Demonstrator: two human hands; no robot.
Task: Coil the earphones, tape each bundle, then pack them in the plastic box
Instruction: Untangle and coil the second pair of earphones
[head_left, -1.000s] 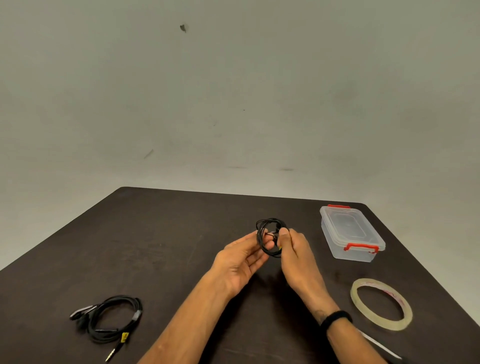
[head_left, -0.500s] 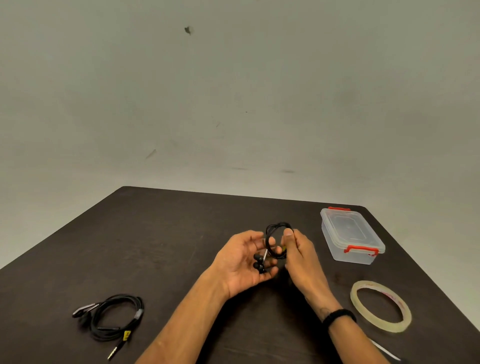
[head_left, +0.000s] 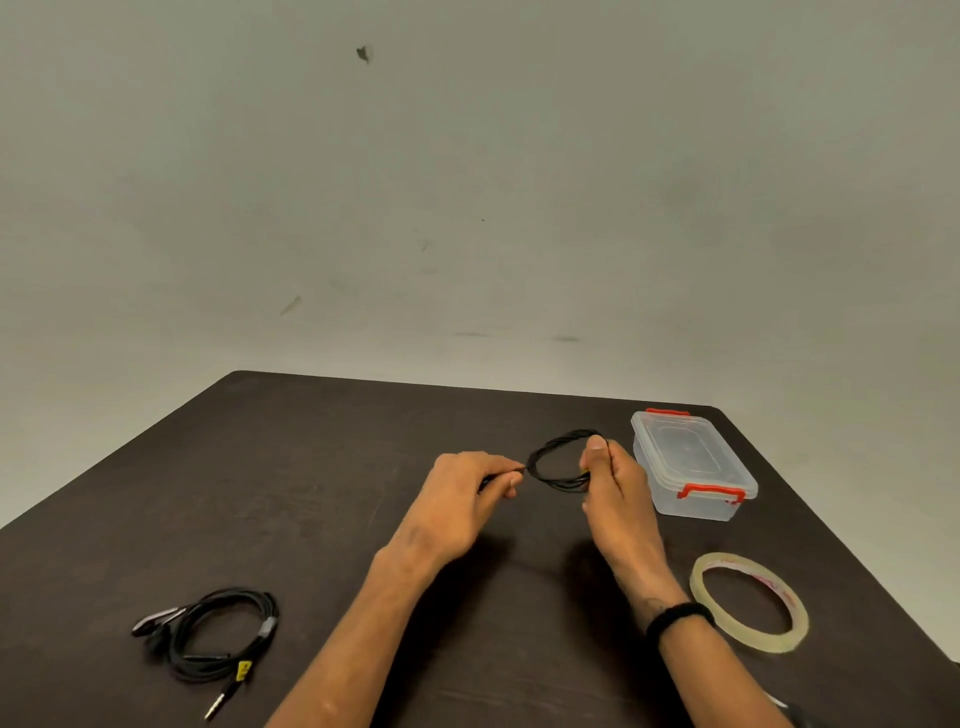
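A black earphone coil (head_left: 558, 457) hangs in the air between my hands above the dark table (head_left: 322, 483). My right hand (head_left: 610, 483) pinches the coil's right side with thumb up. My left hand (head_left: 462, 493) is turned palm down and closed on the loose end of the cord at the coil's left. A clear plastic box (head_left: 691, 467) with red clips and its lid on stands just right of my right hand. A roll of clear tape (head_left: 748, 600) lies flat near the right edge. A second black earphone bundle (head_left: 218, 636) rests at the front left.
A black band sits on my right wrist (head_left: 678, 616). A thin object (head_left: 779, 701) pokes out at the bottom right, mostly hidden. The table's right edge runs close past the box and tape. A grey wall stands behind.
My left hand turned from palm up to palm down and shifted left, pulling the cord's end. The right hand moved slightly right, and the coil now shows as an open loop.
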